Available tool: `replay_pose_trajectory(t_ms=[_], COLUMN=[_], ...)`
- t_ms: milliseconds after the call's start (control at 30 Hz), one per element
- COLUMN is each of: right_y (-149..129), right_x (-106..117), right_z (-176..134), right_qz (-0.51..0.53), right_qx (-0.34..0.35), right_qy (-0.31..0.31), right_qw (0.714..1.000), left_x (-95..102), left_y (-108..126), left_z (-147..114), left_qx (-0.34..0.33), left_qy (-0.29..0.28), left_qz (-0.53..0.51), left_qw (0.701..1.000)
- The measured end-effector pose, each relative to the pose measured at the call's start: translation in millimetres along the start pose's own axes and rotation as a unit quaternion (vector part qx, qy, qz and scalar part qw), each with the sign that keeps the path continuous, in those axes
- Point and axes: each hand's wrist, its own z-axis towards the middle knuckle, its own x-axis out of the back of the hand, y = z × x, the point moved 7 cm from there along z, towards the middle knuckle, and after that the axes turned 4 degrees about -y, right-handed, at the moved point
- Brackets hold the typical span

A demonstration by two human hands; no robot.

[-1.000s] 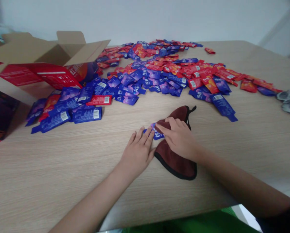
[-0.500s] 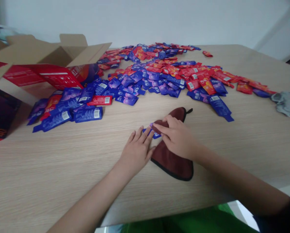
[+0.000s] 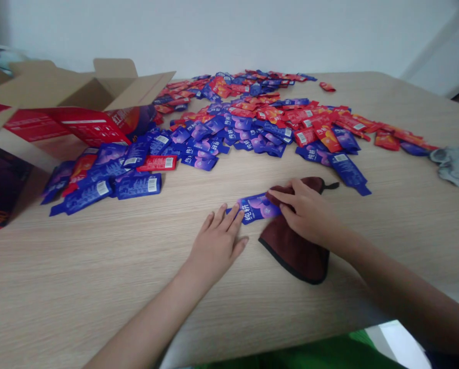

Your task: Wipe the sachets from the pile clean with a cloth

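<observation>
A blue-purple pouch [image 3: 257, 207] lies flat on the table, its narrow left end under the fingertips of my left hand [image 3: 218, 238]. That hand is flat, with its fingers stretched out. My right hand [image 3: 306, 212] presses a maroon cloth [image 3: 296, 251] with black edging onto the pouch's right end, which the cloth hides. Its fingers are bent onto the bunched cloth, and a black loop [image 3: 331, 185] sticks out at the cloth's far corner.
Blue pouches [image 3: 237, 130] and red pouches [image 3: 321, 120] lie in heaps across the far side. At left stands an open cardboard box [image 3: 98, 123], with more pouches before it. A grey cloth [image 3: 455, 166] lies at the right edge.
My right hand has slid the maroon cloth to the right along the pouch, so more of the pouch's printed front shows. My left hand has stayed at its left end.
</observation>
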Motion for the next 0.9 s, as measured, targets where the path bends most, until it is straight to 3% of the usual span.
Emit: replay_pose_trajectory(t_ms=[133, 233, 500, 600, 667, 767, 900], right_y=[-47.8, -54.6, 22.7, 32.2, 20.5, -19.7, -63.9], right_x=[-10.0, -24.0, -16.4, -3.8, 6.3, 10.4, -14.9], right_z=[4.1, -2.4, -17.3, -11.9, -5.2, 4.7, 11.8], right_qz=[0.006, -0.021, 0.007, 0.004, 0.006, 0.018, -0.033], right_qx=[0.09, 0.095, -0.014, -0.034, -0.02, 0.043, 0.094], right_qy=[0.012, 0.005, -0.033, -0.039, -0.011, 0.043, 0.035], right_qw=[0.996, 0.995, 0.999, 0.999, 1.0, 0.998, 0.994], left_x=[1.1, 0.8, 0.0, 0.4, 1.3, 2.2, 0.1], left_y=[0.5, 0.0, 0.5, 1.2, 1.7, 1.5, 1.6], left_z=[-1.3, -1.7, -0.5, -0.1, 0.1, 0.2, -0.9], left_qx=[0.0, 0.0, -0.003, 0.0, 0.001, 0.004, -0.004], left_qy=[-0.005, -0.007, 0.0, 0.002, 0.006, 0.006, -0.016], left_qz=[0.004, 0.006, -0.006, -0.006, -0.005, 0.0, 0.012], left_qw=[1.0, 1.0, 1.0, 1.0, 1.0, 1.0, 1.0])
